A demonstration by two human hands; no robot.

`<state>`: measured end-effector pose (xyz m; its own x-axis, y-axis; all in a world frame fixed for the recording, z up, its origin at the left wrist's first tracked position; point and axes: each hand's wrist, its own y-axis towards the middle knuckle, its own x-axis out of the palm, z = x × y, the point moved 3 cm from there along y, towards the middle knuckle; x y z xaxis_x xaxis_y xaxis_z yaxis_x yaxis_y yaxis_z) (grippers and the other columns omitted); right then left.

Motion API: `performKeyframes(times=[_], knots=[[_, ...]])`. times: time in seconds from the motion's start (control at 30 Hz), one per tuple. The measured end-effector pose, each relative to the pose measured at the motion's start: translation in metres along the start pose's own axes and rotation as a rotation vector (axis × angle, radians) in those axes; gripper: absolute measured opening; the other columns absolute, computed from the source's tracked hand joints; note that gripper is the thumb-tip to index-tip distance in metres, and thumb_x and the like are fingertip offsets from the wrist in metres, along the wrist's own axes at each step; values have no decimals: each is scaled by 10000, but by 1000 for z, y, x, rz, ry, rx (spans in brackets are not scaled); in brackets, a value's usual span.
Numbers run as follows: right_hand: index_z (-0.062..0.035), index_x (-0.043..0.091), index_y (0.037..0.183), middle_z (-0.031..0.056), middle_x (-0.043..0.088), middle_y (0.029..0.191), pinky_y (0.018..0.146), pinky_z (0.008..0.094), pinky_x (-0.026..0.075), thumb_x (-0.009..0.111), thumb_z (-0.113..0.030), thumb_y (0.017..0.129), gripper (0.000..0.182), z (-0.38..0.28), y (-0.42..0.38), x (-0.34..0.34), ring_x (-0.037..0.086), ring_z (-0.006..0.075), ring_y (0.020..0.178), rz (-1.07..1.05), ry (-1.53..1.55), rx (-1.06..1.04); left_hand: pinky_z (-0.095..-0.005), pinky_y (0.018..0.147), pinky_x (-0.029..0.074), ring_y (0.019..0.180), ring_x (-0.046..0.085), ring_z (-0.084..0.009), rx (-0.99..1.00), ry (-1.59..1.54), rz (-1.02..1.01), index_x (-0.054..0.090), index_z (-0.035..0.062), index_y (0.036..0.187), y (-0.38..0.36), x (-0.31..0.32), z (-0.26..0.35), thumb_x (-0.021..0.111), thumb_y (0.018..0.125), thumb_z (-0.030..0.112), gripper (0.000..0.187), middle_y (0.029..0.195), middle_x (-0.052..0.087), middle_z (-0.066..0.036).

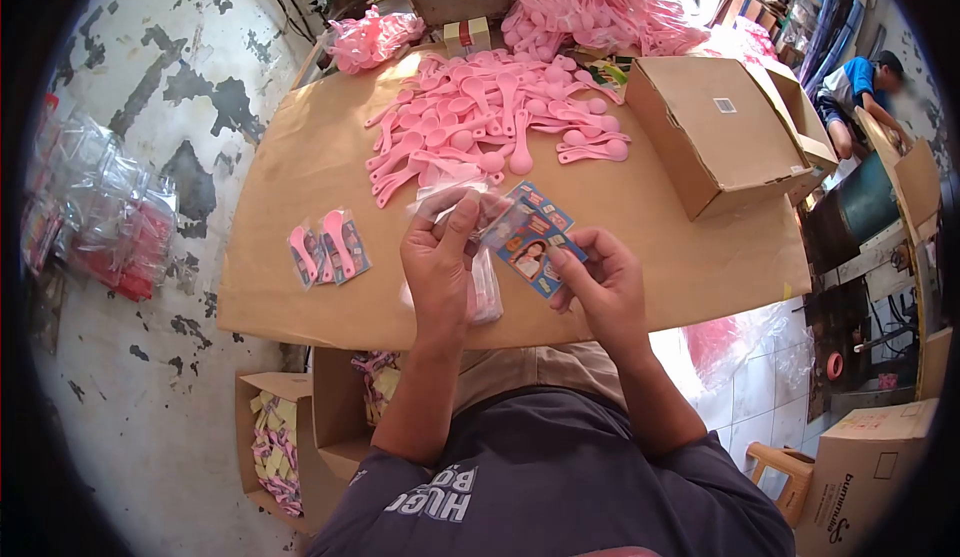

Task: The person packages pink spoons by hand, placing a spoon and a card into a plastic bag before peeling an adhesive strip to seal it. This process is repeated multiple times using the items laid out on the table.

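Note:
My left hand point(443, 257) pinches a small clear plastic bag point(488, 211) above the front of the table. In my right hand point(607, 285), thumb and fingers are closed on a blue printed card point(527, 265), whose upper left corner overlaps the bag in this view. Another blue card point(546, 205) shows just behind it. Under my left wrist lies a stack of clear bags point(486, 295). Farther back is a big heap of pink spoons point(470, 107). To the left lie a few clear packets point(343, 247), each with a card and a pink spoon inside.
A closed cardboard box point(715, 127) stands on the table's right side. Large bags of pink spoons point(600, 7) sit at the back. Open boxes of packets point(275, 447) are on the floor at lower left. Another person point(860, 92) sits at far right.

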<state>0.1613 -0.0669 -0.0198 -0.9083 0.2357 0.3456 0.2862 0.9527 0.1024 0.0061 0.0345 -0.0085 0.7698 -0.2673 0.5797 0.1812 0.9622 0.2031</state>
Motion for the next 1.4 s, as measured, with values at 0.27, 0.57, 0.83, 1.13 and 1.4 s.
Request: performKeyframes(times=[0.27, 0.57, 0.83, 1.13, 1.4], knots=[[28, 579, 1065, 87, 691, 894, 587, 236, 577, 654, -109, 1015, 164, 8, 18, 10, 681, 116, 668, 59, 83, -45, -336, 842, 611, 983, 746, -219, -90, -36, 84, 620, 5, 1219, 16, 4, -9, 658, 1015, 119, 237, 1115, 746, -168], [16, 602, 1100, 53, 687, 873, 567, 212, 527, 665, -106, 1012, 163, 12, 32, 8, 649, 81, 648, 19, -30, 54, -310, 835, 595, 946, 733, -170, -163, -58, -18, 606, -26, 1238, 19, 6, -13, 652, 1014, 88, 256, 1068, 755, -162], [16, 617, 1088, 52, 691, 846, 581, 221, 532, 691, -112, 996, 174, 1, 44, 5, 649, 81, 654, -15, 24, 43, -270, 877, 549, 948, 703, -121, -164, 20, -38, 634, -38, 1243, 6, 18, -16, 690, 982, 44, 280, 1071, 750, -111], [-7, 618, 1033, 46, 692, 872, 613, 228, 528, 715, -100, 977, 146, 1, 34, 4, 657, 77, 713, -11, 39, 21, -265, 884, 540, 947, 688, -99, -134, 56, -106, 667, -11, 1206, -6, 20, -18, 696, 982, 56, 236, 1072, 744, -73], [3, 636, 1117, 22, 697, 861, 646, 234, 525, 694, -143, 1000, 196, 2, 33, 20, 656, 72, 741, 37, 40, -73, -271, 897, 539, 1060, 659, -108, -106, 80, -151, 630, -14, 1307, -15, 29, -12, 657, 1010, 78, 312, 1241, 693, -94]])
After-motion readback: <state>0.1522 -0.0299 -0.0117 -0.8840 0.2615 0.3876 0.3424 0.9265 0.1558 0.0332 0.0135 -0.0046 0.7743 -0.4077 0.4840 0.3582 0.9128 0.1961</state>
